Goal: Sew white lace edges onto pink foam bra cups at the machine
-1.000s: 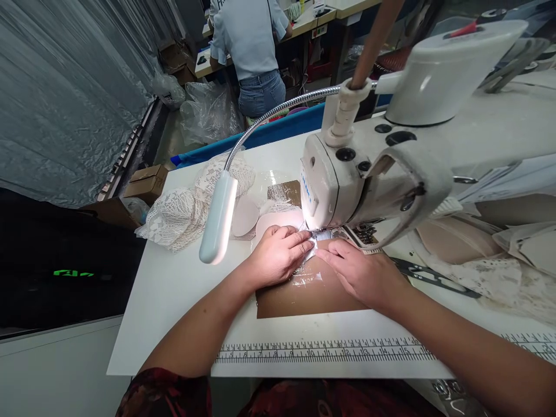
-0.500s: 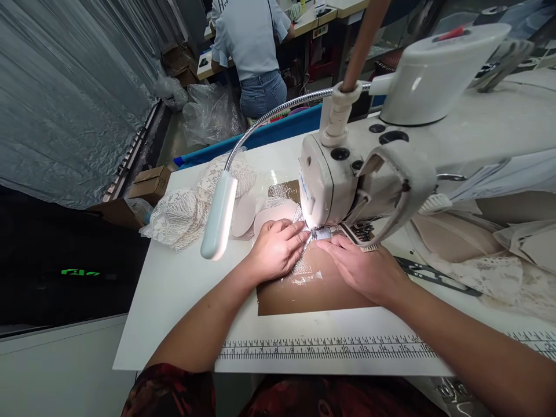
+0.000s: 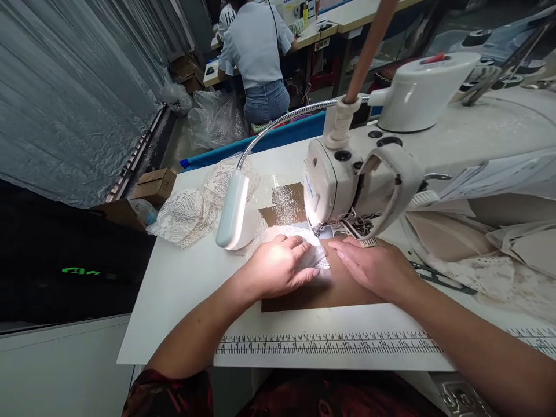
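Note:
A white lace piece (image 3: 319, 258), cup-like in outline with a scalloped edge, lies in front of the needle area. My left hand (image 3: 282, 266) rests on it, palm down, with its fingers stretched out and thumb apart. The sewing machine (image 3: 332, 179) stands just beyond, its presser foot (image 3: 318, 230) near the lace's far edge. My right hand (image 3: 376, 266) lies on the brown sheet (image 3: 299, 298) right of the needle, fingers extended towards the lace; nothing shows in its grasp. Some of its fingers are hidden under the machine's guard.
A lamp (image 3: 234, 211) on a bent neck hangs left of the needle. Lace cups (image 3: 185, 214) lie at the table's left. More beige and lace pieces (image 3: 490, 263) are on the right. A printed ruler (image 3: 325, 343) runs along the front edge. A co-worker (image 3: 256, 52) sits ahead.
The lace piece now shows more fully under my left hand, which has moved towards me with its thumb spread. My right hand stays nearly in place. The whole view has shifted slightly.

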A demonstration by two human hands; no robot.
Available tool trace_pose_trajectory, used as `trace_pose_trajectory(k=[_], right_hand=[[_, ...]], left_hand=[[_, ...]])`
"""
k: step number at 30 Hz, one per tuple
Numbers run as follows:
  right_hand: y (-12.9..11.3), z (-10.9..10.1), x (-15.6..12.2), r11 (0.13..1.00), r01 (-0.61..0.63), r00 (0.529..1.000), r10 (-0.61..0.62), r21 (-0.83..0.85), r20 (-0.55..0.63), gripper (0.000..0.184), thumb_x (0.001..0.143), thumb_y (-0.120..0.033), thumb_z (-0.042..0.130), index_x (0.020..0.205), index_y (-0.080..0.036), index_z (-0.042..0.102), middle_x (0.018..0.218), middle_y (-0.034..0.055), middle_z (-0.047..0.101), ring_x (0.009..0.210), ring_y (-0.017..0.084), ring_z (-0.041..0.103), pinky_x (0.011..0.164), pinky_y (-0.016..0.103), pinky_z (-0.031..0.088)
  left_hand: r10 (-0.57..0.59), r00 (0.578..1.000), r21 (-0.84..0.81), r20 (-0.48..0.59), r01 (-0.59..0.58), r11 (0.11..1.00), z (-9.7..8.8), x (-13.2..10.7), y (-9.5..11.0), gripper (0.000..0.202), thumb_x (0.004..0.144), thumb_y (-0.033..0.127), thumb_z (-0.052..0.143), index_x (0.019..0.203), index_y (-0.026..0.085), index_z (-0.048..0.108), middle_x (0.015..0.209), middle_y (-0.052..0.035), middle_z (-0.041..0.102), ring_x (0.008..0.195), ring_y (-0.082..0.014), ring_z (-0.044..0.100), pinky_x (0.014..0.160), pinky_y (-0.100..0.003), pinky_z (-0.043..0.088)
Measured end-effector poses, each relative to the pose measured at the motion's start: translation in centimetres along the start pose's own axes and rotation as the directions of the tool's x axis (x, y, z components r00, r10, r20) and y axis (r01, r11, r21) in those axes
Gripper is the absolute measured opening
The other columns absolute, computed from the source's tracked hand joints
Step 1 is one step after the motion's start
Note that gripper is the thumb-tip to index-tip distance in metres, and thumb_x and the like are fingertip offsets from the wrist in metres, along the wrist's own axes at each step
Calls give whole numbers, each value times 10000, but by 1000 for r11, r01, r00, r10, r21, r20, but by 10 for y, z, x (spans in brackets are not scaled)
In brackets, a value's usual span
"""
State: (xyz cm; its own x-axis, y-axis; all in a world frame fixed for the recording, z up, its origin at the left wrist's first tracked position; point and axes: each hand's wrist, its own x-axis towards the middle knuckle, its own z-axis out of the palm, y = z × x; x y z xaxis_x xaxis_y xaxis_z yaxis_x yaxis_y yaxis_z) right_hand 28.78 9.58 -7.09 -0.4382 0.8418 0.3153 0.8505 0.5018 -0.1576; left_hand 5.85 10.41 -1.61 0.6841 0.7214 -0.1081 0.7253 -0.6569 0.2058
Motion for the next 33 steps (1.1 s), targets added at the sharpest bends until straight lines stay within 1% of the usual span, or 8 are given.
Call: trace_pose_trajectory(k=[8, 12, 15, 20, 22, 26, 31, 33], right_hand=[[8, 0, -5, 999, 43, 998, -44, 19, 54, 298, 906, -235, 428, 1076, -230, 673, 865, 39, 707, 738, 171, 596, 638, 275, 403], [7, -2, -5, 997, 23, 996, -29, 68, 82, 262, 914, -276, 427, 1009, -230, 667, 839, 35, 704, 708, 172, 600, 608, 277, 401], [4, -3, -4, 994, 24, 994, -34, 102, 101, 233, 904, -287, 450, 1018, -232, 646, 853, 28, 703, 659, 163, 595, 572, 275, 400], [-1, 3, 1, 970, 139, 988, -149, 200, 36, 319, 882, -221, 485, 1186, -205, 580, 1041, 61, 690, 744, 159, 633, 590, 263, 435], [-2, 7, 2, 949, 209, 977, -214, 234, -5, 273, 885, -185, 462, 1108, -208, 619, 1010, 53, 689, 800, 157, 634, 608, 253, 435], [-1, 9, -1, 930, 273, 961, -275, 245, -28, 226, 907, -213, 444, 864, -213, 666, 810, 27, 671, 718, 141, 600, 609, 261, 411], [1, 5, -7, 926, 315, 949, -304, 208, -83, 210, 910, -216, 476, 857, -193, 678, 764, 25, 672, 706, 137, 588, 626, 267, 398], [2, 4, -8, 925, 326, 945, -314, 195, -94, 209, 906, -207, 477, 847, -191, 677, 760, 26, 671, 701, 138, 582, 623, 270, 390]], left_hand=[[111, 993, -5, -39, -111, 994, 11, 4, 11, 397, 865, 469, 528, 1042, 129, 632, 1090, -105, 618, 946, -250, 556, 812, -371, 480], [50, 995, -15, -86, -51, 999, 24, 9, 15, 288, 934, 299, 423, 822, 148, 642, 854, -68, 624, 789, -196, 545, 706, -322, 451], [25, 991, -101, -135, -38, 994, 29, 12, 11, 291, 944, 266, 403, 807, 144, 629, 798, -60, 618, 756, -178, 536, 699, -300, 440], [59, 982, -228, -180, -100, 969, 29, 13, 3, 218, 924, 277, 465, 838, 146, 617, 811, -48, 628, 775, -167, 546, 739, -290, 447], [78, 981, -222, -178, -117, 968, 28, 12, 3, 231, 929, 299, 458, 861, 153, 624, 818, -49, 628, 775, -170, 547, 733, -294, 449], [75, 982, -188, -172, -107, 976, 28, 11, 4, 300, 946, 337, 411, 870, 152, 635, 883, -74, 625, 799, -176, 559, 728, -300, 468], [89, 977, -81, -195, -106, 991, 30, 12, 6, 327, 948, 334, 391, 1100, 147, 613, 1223, -101, 591, 898, -206, 562, 807, -360, 493], [95, 977, -37, -189, -104, 994, 31, 12, 7, 349, 946, 339, 392, 1145, 143, 602, 1277, -94, 572, 872, -208, 554, 805, -375, 497]])
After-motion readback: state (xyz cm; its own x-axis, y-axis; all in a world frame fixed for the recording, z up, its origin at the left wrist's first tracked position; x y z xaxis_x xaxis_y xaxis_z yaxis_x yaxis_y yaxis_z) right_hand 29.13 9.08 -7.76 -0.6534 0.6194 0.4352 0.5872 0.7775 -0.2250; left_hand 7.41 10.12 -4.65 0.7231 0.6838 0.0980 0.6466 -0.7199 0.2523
